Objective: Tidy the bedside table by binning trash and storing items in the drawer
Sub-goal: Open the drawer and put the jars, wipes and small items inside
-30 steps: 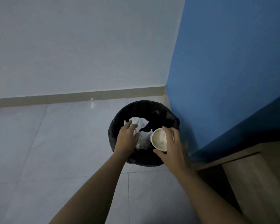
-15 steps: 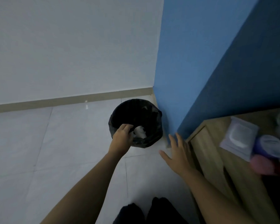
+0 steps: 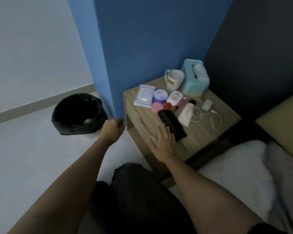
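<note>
Your right hand (image 3: 162, 141) hovering at near end of black pouch (image 3: 172, 124) on surface (image 3: 210, 127), fingers straight and spread apart; whether tips are touching pouch, cannot tell. Your left hand (image 3: 112, 128) hanging left of pouch, off surface edge, fingers curling into fist, nothing showing inside. Wipes pack (image 3: 144, 97), purple jar (image 3: 160, 95), pink jar (image 3: 157, 107) sitting just beyond pouch; mug (image 3: 174, 80) and tissue box (image 3: 194, 78) farther beyond. Charger cable (image 3: 208, 114) lying right of pouch. Bin (image 3: 76, 114) standing well left of pouch, on floor.
</note>
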